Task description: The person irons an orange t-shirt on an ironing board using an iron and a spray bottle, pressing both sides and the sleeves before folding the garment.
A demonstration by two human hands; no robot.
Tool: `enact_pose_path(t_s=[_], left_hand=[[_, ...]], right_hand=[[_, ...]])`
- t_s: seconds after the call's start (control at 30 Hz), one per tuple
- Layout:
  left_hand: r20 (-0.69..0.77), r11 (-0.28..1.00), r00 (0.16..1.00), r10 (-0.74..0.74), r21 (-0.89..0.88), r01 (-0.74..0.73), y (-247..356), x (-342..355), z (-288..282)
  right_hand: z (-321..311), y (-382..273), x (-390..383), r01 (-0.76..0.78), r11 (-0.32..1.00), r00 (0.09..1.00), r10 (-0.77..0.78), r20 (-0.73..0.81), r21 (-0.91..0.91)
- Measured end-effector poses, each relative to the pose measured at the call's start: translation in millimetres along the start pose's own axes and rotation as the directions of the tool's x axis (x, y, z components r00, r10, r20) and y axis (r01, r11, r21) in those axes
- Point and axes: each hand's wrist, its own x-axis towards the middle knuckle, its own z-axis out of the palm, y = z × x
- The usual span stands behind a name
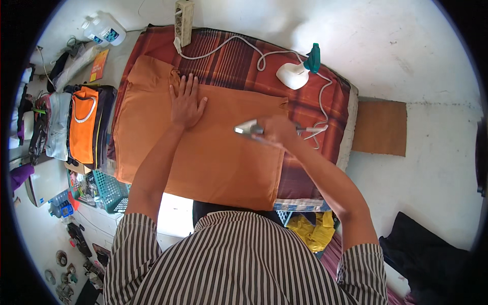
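Observation:
An orange-brown garment (213,162) lies spread on a red plaid cloth (223,61) over the table. My left hand (188,105) rests palm down on its upper left part, fingers spread and holding nothing. My right hand (277,131) grips a clothes iron (246,129) over the right half of the garment, its silvery body showing left of my fingers and its white cord trailing right. Behind it stands a white spray bottle (292,74) with a green head.
A power strip (181,25) stands at the back wall. Folded clothes (81,132) are stacked left, near a green basket (109,190). Yellow fabric (312,229) sits below the table's right part. A cardboard sheet (380,127) is at the right, dark cloth (412,254) lower right.

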Motion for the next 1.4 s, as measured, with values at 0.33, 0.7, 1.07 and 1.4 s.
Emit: enact_pose_path(t_s=[0.33,0.7,1.07,1.4], left_hand=[[-0.075,0.999,0.997,-0.032,-0.005,0.032,3.9,-5.3,4.4],[0.003,0.95,0.959,-0.283,-0.134,0.281,73.7,-257.7,-28.5],[0.254,0.185,0.412,-0.875,-0.61,0.77,-178.0,-437.3,57.5],[0.622,-0.041,0.653,-0.432,-0.737,0.675,-281.7,-430.9,38.0]], right_hand=[[76.7,-73.3,-176.9,0.202,0.979,0.969,-0.2,0.142,0.0],[81.2,59.7,-280.7,-0.026,0.98,0.993,0.003,-0.115,-0.199],[171.3,-70.4,-305.9,-0.526,0.718,0.708,0.667,-0.233,0.456],[322.7,-137.8,-261.5,-0.031,-0.145,0.737,0.665,0.121,0.989]])
